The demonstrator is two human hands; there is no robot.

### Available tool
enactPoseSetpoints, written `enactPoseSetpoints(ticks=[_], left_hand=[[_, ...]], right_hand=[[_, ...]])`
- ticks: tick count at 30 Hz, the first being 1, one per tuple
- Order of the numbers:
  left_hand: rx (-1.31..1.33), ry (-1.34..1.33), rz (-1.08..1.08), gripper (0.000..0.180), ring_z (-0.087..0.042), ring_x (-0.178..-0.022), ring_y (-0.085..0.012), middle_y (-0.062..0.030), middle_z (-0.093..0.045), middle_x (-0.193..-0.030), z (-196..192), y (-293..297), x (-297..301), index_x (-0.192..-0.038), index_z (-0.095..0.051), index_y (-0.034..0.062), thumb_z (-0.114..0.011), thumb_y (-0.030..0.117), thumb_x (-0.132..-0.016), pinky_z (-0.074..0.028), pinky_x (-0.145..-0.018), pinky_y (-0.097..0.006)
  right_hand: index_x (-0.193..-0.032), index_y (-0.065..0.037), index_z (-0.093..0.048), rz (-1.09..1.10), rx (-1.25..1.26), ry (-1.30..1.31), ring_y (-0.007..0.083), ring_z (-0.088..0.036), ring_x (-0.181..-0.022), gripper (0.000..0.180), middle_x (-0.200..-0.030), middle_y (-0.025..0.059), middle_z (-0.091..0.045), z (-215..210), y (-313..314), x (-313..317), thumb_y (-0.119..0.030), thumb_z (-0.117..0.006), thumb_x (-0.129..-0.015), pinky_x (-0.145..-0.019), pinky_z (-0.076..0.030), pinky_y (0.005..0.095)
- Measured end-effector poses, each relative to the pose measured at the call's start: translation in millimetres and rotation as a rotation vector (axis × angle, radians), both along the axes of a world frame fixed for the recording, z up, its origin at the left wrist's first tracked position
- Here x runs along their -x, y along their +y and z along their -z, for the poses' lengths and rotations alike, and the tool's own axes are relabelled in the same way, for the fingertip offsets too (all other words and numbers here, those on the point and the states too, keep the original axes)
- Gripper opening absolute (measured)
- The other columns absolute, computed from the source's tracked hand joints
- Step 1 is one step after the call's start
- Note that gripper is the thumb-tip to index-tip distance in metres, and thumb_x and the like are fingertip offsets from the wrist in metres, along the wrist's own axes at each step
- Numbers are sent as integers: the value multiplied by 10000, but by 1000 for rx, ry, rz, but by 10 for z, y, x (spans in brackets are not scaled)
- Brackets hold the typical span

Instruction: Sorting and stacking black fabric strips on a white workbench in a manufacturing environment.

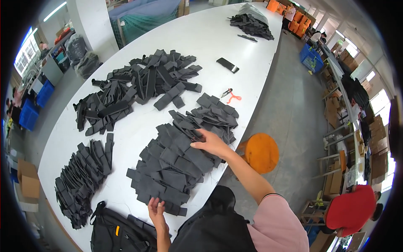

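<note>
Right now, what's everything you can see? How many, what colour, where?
table: one, white, middle
near strip pile: one, dark grey, near edge
back strip pile: one, dark grey, further back
left strip pile: one, dark grey, left
far-end heap: one, dark, with clear bag
phone: one, black, right side
snips: one, dark, orange cord, right side
backpack: one, black, near edge
stool: one, orange, floor at right
crates: several, blue, both sides
boxes: many, brown, both sides
people: several, one in red, background
sleeve: one, pink, lower right
left hand: one, bare, near pile's edge
right hand: one, bare, on near pile
</note>
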State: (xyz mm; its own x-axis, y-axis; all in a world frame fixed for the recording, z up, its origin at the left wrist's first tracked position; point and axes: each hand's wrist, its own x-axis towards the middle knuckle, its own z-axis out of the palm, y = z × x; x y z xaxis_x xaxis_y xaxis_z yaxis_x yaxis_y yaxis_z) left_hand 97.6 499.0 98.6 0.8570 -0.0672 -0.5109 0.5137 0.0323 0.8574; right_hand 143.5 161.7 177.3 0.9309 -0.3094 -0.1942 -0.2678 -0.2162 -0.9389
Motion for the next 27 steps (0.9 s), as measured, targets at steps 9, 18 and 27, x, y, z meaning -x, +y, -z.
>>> enactPoseSetpoints(ticks=[9, 18, 27], left_hand=[[-149, -74, 131, 454, -527, -1005, -183, -121, -500, -1181, 132, -273, -289, -1280, -406, 50, -559, 93, -854, -403, -878, -293], [-45, -52, 133, 452, -511, -1023, -167, -121, -497, -1185, 119, -164, -259, -1273, -412, 44, -559, 66, -847, -413, -867, -277], [154, 45, -76, 410, -562, -1001, -196, -126, -509, -1208, -100, 233, -87, -1254, -430, 31, -551, 113, -871, -433, -839, -290]], right_hand=[[-1314, -26, -351, 7, 340, -23, 280, -524, -1034, 732, -1171, 166, -489, -374, -64, -47, -323, -694, -740, -857, -432, 346], [-1372, -75, -273, -96, 581, 229, 344, -446, -1148, 904, -1252, 178, -444, -80, 321, -71, -198, -761, -621, -951, -382, 375], [-1276, 12, -411, -68, 330, 196, 183, -532, -1004, 818, -1133, 97, -543, -441, 378, 168, -114, -792, -563, -872, -427, 297]])
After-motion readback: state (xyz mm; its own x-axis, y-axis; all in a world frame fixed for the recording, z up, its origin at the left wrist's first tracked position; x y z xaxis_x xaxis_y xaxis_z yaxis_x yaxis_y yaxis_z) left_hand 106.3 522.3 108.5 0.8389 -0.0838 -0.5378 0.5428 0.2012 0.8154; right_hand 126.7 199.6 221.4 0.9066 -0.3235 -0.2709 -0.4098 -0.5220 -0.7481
